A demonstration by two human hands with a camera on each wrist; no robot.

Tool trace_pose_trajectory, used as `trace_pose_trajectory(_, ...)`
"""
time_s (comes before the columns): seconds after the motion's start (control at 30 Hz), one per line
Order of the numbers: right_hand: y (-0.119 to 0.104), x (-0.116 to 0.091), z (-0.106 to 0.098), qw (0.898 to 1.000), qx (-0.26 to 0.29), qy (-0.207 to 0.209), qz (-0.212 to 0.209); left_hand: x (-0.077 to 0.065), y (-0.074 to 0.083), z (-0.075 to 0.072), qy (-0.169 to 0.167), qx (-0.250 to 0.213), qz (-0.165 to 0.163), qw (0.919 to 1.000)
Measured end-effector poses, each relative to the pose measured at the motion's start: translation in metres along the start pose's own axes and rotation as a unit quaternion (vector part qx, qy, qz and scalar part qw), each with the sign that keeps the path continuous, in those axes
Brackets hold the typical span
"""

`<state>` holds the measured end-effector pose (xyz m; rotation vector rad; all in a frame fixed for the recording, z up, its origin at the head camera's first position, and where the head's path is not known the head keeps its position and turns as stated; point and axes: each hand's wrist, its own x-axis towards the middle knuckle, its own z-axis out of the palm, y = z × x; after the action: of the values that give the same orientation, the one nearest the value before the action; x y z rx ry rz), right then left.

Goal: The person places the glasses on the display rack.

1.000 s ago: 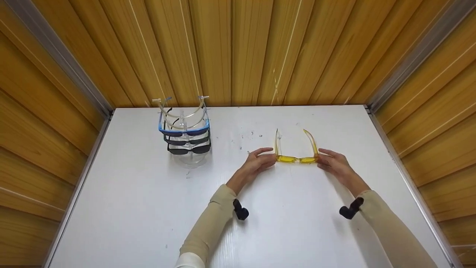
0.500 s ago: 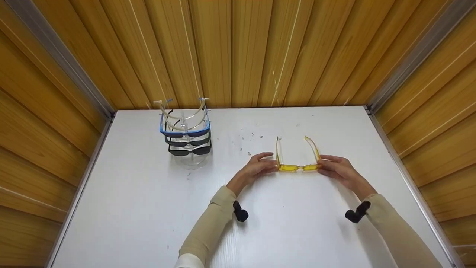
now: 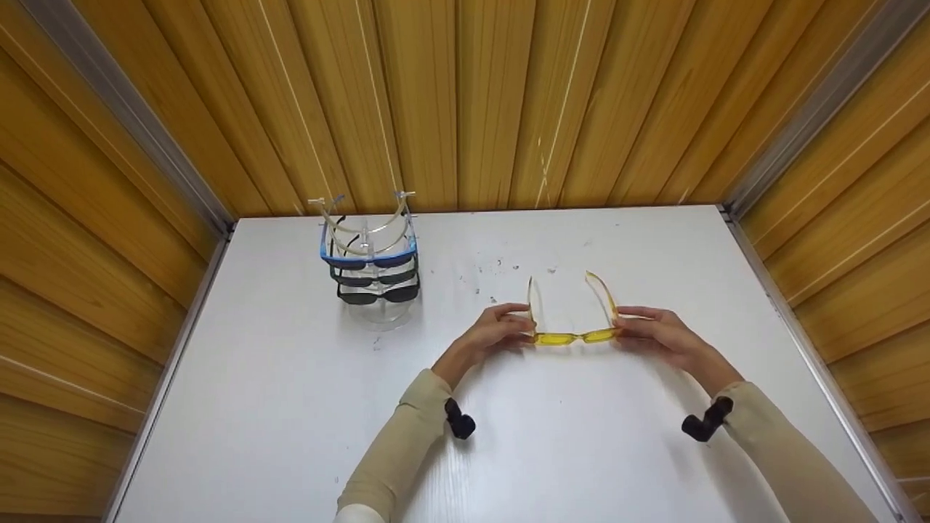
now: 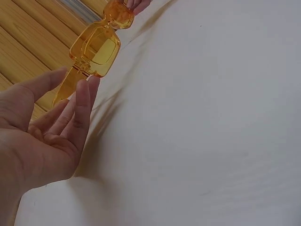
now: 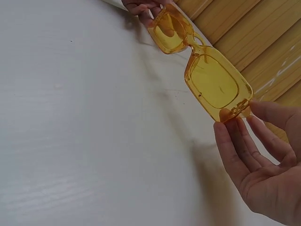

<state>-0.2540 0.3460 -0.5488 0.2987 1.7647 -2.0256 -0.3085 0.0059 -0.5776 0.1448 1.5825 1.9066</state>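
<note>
A pair of yellow see-through sunglasses (image 3: 556, 339) is held up between both hands, temples unfolded and pointing away from me. My left hand (image 3: 488, 333) pinches the left hinge corner between thumb and fingers. At the opposite corner, my right hand (image 3: 665, 335) grips the other hinge the same way. In the right wrist view the yellow lens (image 5: 214, 82) and the hinge at the fingertips show clearly. The left wrist view has the frame's edge (image 4: 96, 49) above my fingers. Shadows under the glasses show them raised off the table.
On the white table (image 3: 290, 407), a clear display stand (image 3: 381, 314) at the back left bears blue-framed sunglasses (image 3: 369, 260) above two dark pairs (image 3: 378, 296). Its top arms hold no glasses. Wood-look panels (image 3: 479, 102) wall the back and sides.
Both hands have drawn the yellow sunglasses toward me, and the glasses now tilt slightly, right end higher. The head view has shifted a little. The stand stays in place.
</note>
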Motion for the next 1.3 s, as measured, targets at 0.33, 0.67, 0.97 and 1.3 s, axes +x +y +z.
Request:
trace_pose_trajectory(0.33, -0.002, 0.005, 0.015, 1.0, -0.01, -0.014, 0.023, -0.017, 0.004, -0.013, -0.014, 0.024, -0.018, 0.9995)
trace_pose_trajectory(0.67, -0.004, 0.007, 0.035, 0.998, -0.029, -0.043, 0.034, -0.035, 0.001, -0.025, -0.001, -0.018, 0.009, 0.9998)
trace_pose_trajectory(0.97, -0.001, 0.006, 0.049, 0.997, 0.0, -0.061, 0.04, -0.049, -0.004, -0.033, 0.0, -0.081, 0.026, 0.9964)
trace_pose_trajectory(1.3, 0.003, 0.006, 0.067, 0.994, 0.018, -0.1, 0.035, -0.071, -0.001, -0.044, 0.009, -0.116, 0.027, 0.9929)
